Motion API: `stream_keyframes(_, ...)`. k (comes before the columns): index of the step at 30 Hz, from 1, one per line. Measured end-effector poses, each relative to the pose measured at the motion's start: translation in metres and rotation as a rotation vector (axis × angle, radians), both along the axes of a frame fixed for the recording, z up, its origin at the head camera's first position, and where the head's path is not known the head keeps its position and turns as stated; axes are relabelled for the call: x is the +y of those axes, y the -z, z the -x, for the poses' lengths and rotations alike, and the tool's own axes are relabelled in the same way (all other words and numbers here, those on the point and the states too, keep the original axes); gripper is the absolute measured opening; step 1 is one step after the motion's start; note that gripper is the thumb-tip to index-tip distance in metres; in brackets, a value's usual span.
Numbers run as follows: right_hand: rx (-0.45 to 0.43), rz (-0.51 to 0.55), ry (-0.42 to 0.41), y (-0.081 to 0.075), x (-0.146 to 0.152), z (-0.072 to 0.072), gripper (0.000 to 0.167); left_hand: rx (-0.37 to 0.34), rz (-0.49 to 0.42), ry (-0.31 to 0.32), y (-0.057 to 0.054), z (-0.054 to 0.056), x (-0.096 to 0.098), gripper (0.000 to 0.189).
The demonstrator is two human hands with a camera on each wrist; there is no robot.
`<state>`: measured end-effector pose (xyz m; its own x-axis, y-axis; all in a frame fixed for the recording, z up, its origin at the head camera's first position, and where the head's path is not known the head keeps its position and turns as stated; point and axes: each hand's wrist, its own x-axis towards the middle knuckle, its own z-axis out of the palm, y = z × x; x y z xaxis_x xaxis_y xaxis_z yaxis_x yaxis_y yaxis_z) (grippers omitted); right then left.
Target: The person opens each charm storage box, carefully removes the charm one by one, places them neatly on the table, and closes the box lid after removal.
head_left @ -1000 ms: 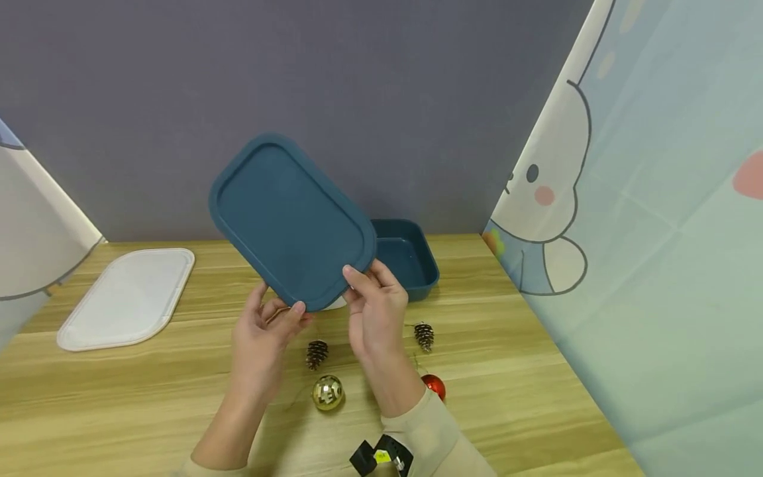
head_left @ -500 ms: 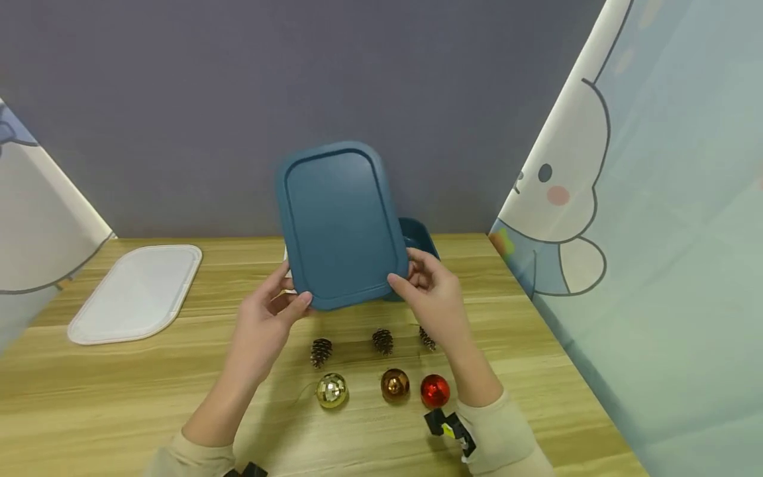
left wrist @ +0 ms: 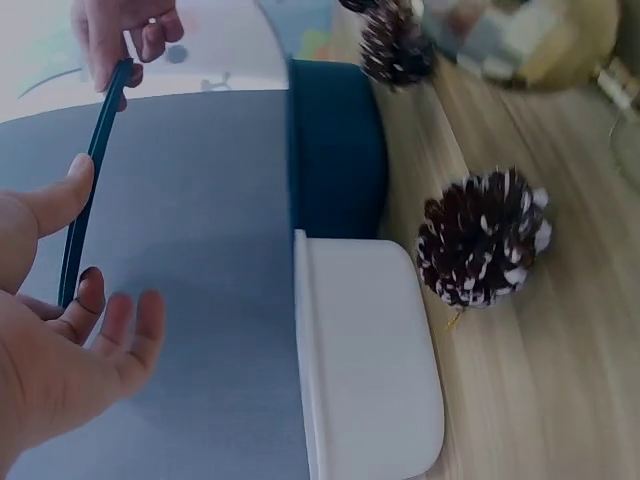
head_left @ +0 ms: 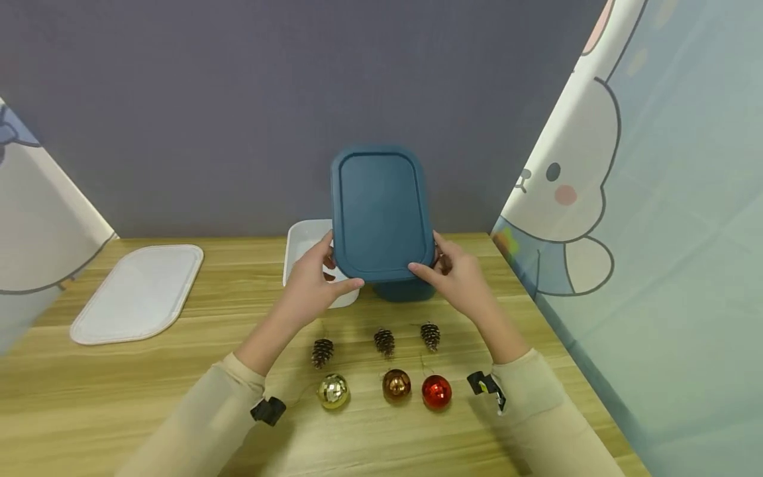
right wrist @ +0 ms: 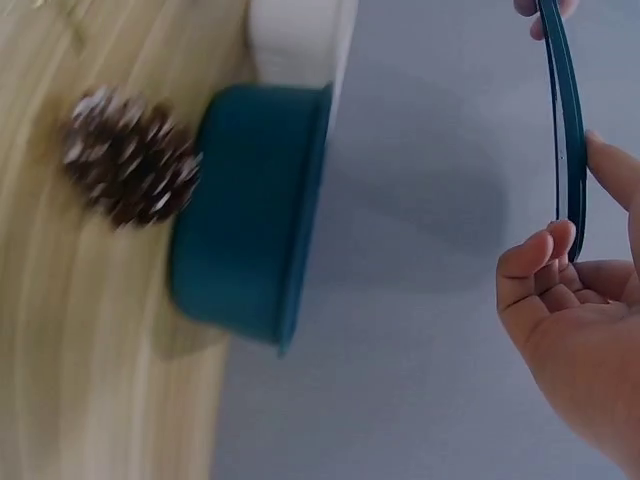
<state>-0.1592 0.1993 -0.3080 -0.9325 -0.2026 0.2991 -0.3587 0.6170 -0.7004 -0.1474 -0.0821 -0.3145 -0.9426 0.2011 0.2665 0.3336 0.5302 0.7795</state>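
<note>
A dark blue rectangular lid (head_left: 383,212) is held up in the air between both hands. My left hand (head_left: 312,281) pinches its near left corner, thumb on top and fingers beneath. At the near right corner my right hand (head_left: 456,275) pinches it the same way. Behind and under the lid stands a dark blue box (head_left: 405,290), mostly hidden in the head view; the right wrist view shows its side wall (right wrist: 250,210) and a gap between it and the lid. To its left is a white box (head_left: 306,233), partly covered by the left hand and lid.
A white lid (head_left: 138,293) lies flat on the wooden table at the left. In front of the boxes are three pine cones (head_left: 384,342). Nearer sit a gold bauble (head_left: 333,391), a brown bauble (head_left: 396,385) and a red bauble (head_left: 436,392). A grey wall (head_left: 238,119) rises behind.
Both hands have carried the blue lid to the right, over the blue box. The lid has turned from slanted to nearly straight, uncovering part of the white box.
</note>
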Motion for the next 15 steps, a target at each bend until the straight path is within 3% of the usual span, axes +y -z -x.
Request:
stream_keyframes(4,-0.056,-0.023,0.013,0.008,0.008,0.011,0.081,-0.015,0.122,-0.007,0.005,0.014,0.007,0.101)
stream_keyframes(8,-0.082,-0.019,0.016,0.019,0.014,0.021,0.076,-0.117,0.211,-0.036,0.013,0.026,0.014,0.112)
stream_keyframes(15,-0.145,-0.112,0.063,0.032,0.022,0.029,0.083,-0.158,0.288,-0.021,0.027,0.041,0.027,0.112)
